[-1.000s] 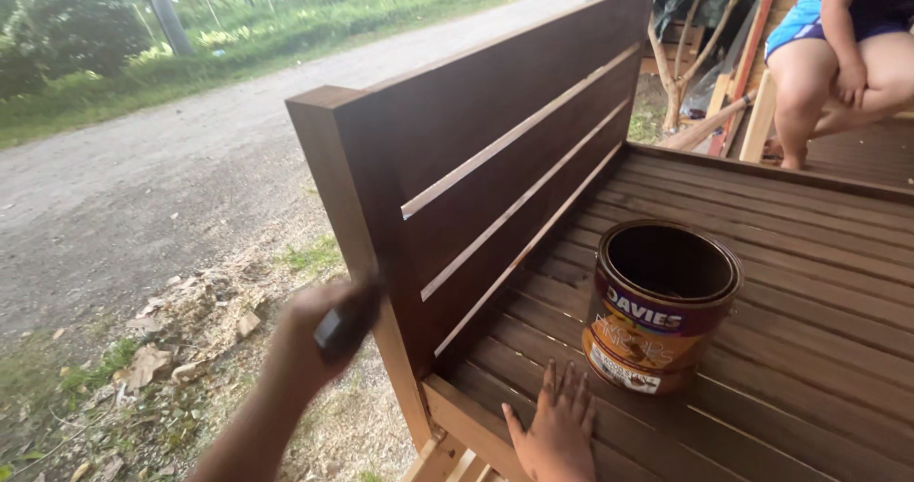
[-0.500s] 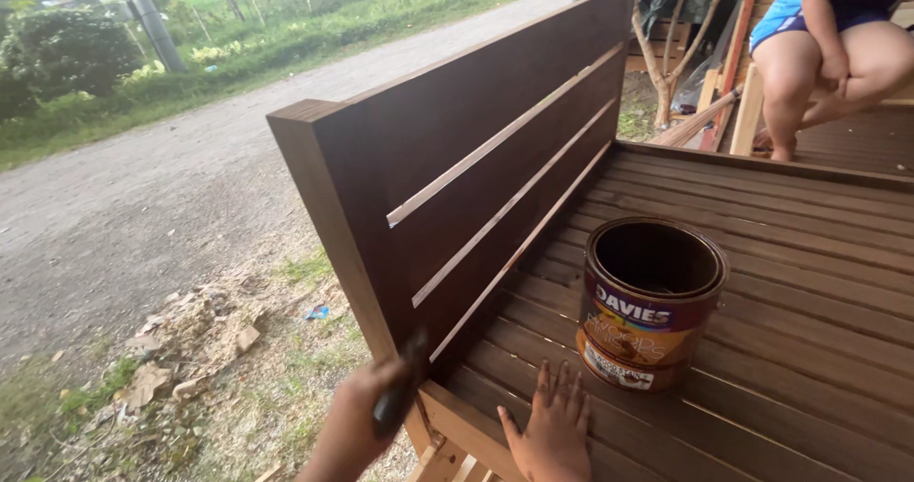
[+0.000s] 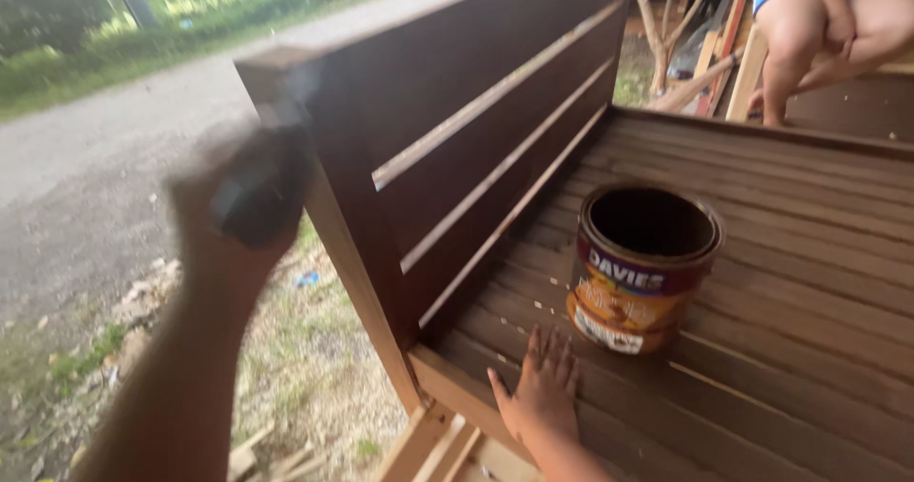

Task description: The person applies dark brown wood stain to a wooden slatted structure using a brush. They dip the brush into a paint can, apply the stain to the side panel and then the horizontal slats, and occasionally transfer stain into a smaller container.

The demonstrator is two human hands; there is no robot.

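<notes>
Left hand (image 3: 238, 206), blurred, clenched around a dark-handled brush (image 3: 257, 201), raised beside the outer end post of the dark-brown slatted wooden bench back (image 3: 457, 110); whether the brush touches the wood cannot be told. Right hand (image 3: 541, 387) released, fingers spread, palm flat on the brown slatted bench seat (image 3: 809, 253) near its front corner; an open round paint can (image 3: 643, 268) with an orange-and-purple label stands upright on the seat just beyond that hand. Upper right: another person's bare legs (image 3: 828, 34), seated; left: gravel road (image 3: 86, 168) and grass.
</notes>
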